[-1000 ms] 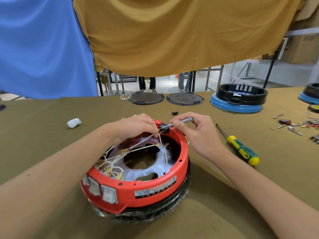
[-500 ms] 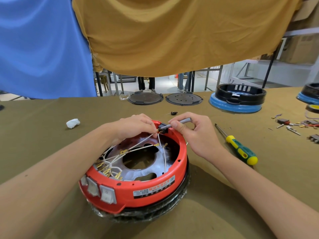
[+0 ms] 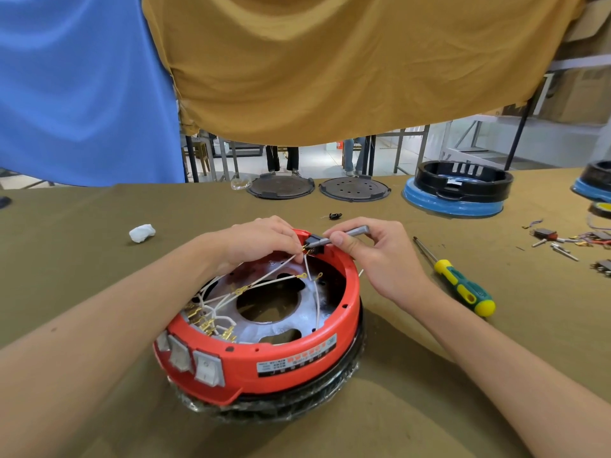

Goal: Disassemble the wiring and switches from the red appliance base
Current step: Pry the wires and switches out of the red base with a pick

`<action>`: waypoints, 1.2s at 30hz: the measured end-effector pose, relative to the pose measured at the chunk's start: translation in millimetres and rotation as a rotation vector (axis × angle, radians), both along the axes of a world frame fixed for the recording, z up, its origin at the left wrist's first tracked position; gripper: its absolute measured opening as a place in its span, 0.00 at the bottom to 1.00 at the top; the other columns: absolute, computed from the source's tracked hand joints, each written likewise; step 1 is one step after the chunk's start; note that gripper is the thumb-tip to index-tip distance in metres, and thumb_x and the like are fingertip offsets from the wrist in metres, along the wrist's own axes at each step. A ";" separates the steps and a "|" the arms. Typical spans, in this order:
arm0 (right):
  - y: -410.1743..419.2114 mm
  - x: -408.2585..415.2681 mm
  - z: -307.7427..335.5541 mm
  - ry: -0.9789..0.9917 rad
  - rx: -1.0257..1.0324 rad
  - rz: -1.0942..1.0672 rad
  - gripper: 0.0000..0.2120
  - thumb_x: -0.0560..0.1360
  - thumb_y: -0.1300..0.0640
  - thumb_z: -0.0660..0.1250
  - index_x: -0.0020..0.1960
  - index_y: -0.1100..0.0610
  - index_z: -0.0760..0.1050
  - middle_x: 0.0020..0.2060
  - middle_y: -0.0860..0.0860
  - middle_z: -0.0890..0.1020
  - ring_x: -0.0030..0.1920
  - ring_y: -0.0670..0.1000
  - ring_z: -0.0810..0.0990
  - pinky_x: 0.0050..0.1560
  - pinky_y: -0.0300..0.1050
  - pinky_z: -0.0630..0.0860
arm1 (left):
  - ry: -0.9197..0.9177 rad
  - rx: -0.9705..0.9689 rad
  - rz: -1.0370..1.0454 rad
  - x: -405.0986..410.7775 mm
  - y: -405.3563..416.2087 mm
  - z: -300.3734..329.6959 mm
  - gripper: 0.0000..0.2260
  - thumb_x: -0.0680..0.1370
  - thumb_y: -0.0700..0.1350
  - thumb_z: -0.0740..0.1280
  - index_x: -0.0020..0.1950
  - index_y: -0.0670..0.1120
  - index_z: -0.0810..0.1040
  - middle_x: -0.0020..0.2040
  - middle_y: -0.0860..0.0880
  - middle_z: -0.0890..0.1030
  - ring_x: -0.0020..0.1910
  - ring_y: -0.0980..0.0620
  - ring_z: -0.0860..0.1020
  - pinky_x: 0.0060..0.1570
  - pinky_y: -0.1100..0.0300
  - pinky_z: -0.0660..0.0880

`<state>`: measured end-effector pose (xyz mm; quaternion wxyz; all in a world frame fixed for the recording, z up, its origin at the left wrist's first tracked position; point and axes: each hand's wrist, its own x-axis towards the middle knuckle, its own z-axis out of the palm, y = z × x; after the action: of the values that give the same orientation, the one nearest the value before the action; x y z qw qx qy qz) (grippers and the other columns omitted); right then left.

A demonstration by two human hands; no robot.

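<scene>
1. A round red appliance base (image 3: 264,361) sits on the olive-covered counter (image 3: 82,246), near the viewer and centred, resting on a black ring wrapped in clear film.
2. Its open top shows a metal plate with a large hole, crossed by white wires (image 3: 264,285) tipped with brass terminals.
3. Three white rocker switches (image 3: 195,360) are set into the near-left wall of the base.
4. A small black connector block (image 3: 314,242) sits on the far rim of the base, with wires running to it.
5. The left hand (image 3: 261,241) lies over the far-left rim, its fingers curled and pinching a wire end beside the block.
6. The right hand (image 3: 380,256) has its fingers closed around a short grey metal tool (image 3: 350,234), whose tip touches the block.
7. A screwdriver (image 3: 463,285) with a green and yellow handle lies on the counter just right of the right hand.
8. A crumpled white wad (image 3: 142,233) lies to the far left.
9. Two dark round plates (image 3: 317,188) lie at the counter's far edge.
10. A black ring on a blue base (image 3: 456,193) stands to the far right.
11. Loose small parts (image 3: 562,241) lie scattered at the right edge.
</scene>
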<state>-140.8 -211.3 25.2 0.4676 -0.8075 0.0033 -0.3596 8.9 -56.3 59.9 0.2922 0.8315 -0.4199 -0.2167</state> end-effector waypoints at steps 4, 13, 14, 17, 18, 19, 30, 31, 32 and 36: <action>-0.8 0.4 0.0 0.019 0.013 0.004 0.05 0.76 0.61 0.71 0.48 0.59 0.85 0.42 0.48 0.86 0.46 0.43 0.83 0.49 0.32 0.76 | 0.004 0.009 0.006 -1.1 0.2 1.1 0.10 0.66 0.57 0.67 0.38 0.54 0.84 0.60 0.56 0.72 0.62 0.52 0.71 0.68 0.46 0.64; -4.0 3.5 -2.8 0.031 0.190 0.042 0.06 0.78 0.60 0.69 0.49 0.61 0.84 0.42 0.52 0.86 0.44 0.46 0.84 0.46 0.37 0.80 | 0.072 -0.044 0.006 -1.1 0.2 2.6 0.08 0.66 0.54 0.69 0.37 0.51 0.84 0.61 0.53 0.73 0.60 0.51 0.74 0.65 0.50 0.69; -4.2 3.8 -3.0 0.026 0.261 0.051 0.06 0.78 0.59 0.69 0.49 0.60 0.84 0.42 0.53 0.86 0.44 0.47 0.84 0.45 0.39 0.81 | 0.075 -0.068 0.015 -2.2 0.3 3.7 0.10 0.65 0.54 0.69 0.37 0.50 0.84 0.60 0.53 0.74 0.59 0.51 0.75 0.64 0.51 0.70; -5.6 5.0 -2.3 -0.016 0.411 0.059 0.10 0.78 0.54 0.68 0.48 0.60 0.84 0.40 0.52 0.85 0.44 0.47 0.83 0.43 0.45 0.83 | 0.105 -0.127 0.036 -3.9 0.5 5.2 0.10 0.65 0.52 0.69 0.37 0.47 0.84 0.57 0.50 0.78 0.55 0.50 0.78 0.61 0.51 0.73; -6.4 5.2 -1.2 -0.027 0.458 0.064 0.12 0.78 0.51 0.67 0.47 0.59 0.84 0.39 0.53 0.83 0.43 0.47 0.82 0.43 0.46 0.83 | 0.116 -0.137 0.035 -3.2 0.6 5.3 0.09 0.67 0.52 0.69 0.37 0.47 0.84 0.56 0.49 0.80 0.54 0.49 0.80 0.61 0.51 0.74; -7.0 5.3 -0.1 -0.038 0.506 0.076 0.14 0.77 0.49 0.67 0.48 0.59 0.84 0.36 0.54 0.81 0.41 0.48 0.81 0.43 0.47 0.83 | 0.134 -0.143 0.029 -2.3 1.0 5.2 0.08 0.70 0.50 0.70 0.38 0.47 0.84 0.54 0.48 0.82 0.52 0.48 0.81 0.59 0.51 0.75; -13.1 2.8 5.1 -0.067 0.751 0.213 0.10 0.82 0.58 0.62 0.52 0.57 0.82 0.44 0.56 0.85 0.41 0.49 0.81 0.48 0.47 0.81 | 0.276 -0.257 0.024 8.0 4.7 20.9 0.05 0.73 0.47 0.73 0.38 0.48 0.85 0.57 0.47 0.84 0.62 0.47 0.79 0.67 0.54 0.69; -12.6 3.0 5.0 -0.063 0.749 0.222 0.10 0.82 0.57 0.62 0.52 0.56 0.82 0.45 0.56 0.85 0.42 0.49 0.82 0.48 0.45 0.81 | 0.244 -0.248 0.027 6.5 4.0 26.7 0.04 0.72 0.48 0.73 0.38 0.49 0.85 0.57 0.49 0.84 0.62 0.49 0.78 0.70 0.52 0.65; -12.2 3.2 5.1 -0.061 0.748 0.230 0.10 0.82 0.57 0.62 0.52 0.56 0.82 0.46 0.56 0.86 0.42 0.49 0.83 0.47 0.44 0.81 | 0.208 -0.234 0.031 3.8 2.5 32.6 0.05 0.70 0.51 0.75 0.39 0.50 0.85 0.56 0.52 0.84 0.63 0.52 0.77 0.72 0.51 0.61; -14.0 3.3 6.6 -0.089 0.798 0.259 0.07 0.76 0.54 0.69 0.51 0.56 0.82 0.48 0.58 0.86 0.45 0.52 0.84 0.49 0.44 0.80 | 0.116 -0.216 -0.045 -14.5 -10.3 49.3 0.07 0.72 0.54 0.73 0.41 0.51 0.85 0.52 0.57 0.85 0.59 0.58 0.77 0.68 0.52 0.61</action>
<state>-137.5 -225.3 31.8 0.7847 -0.5405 0.0206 -0.3028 -5.6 -66.6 109.3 0.3988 0.7717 -0.4416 -0.2247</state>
